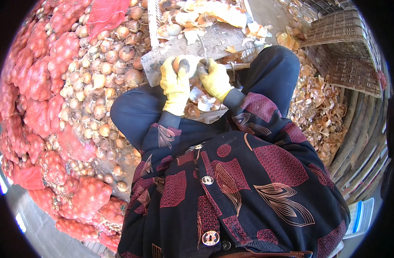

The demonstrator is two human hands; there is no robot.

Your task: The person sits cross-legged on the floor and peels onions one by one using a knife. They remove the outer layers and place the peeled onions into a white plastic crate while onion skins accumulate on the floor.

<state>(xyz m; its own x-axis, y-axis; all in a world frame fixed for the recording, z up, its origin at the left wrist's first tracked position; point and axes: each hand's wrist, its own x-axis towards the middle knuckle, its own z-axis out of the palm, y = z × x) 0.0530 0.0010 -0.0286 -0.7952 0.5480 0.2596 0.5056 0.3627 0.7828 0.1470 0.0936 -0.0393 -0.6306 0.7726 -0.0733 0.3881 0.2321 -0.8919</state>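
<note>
My left hand [176, 82], in a yellow glove with dark fingertips, is closed around an onion [191, 64] above the near edge of a worn board [197, 48]. Close on its right, my right hand [215, 77], gloved the same way, grips a knife [203, 46] whose thin, curved blade points away from me. The side of the onion facing the knife looks pale; its far left part is brownish. Beyond the blade, papery onion skins [213, 13] and a whitish onion [174, 29] lie in a plastic crate [153, 24]. My fingers hide the knife's handle.
Loose onions [100, 80] cover the floor at left, with red mesh sacks of onions [38, 80] beyond them. Between my knees, a container [213, 114] holds pale peelings. Skins [319, 119] are heaped at right beside wooden poles [355, 129] and a dirty plastic crate [348, 58].
</note>
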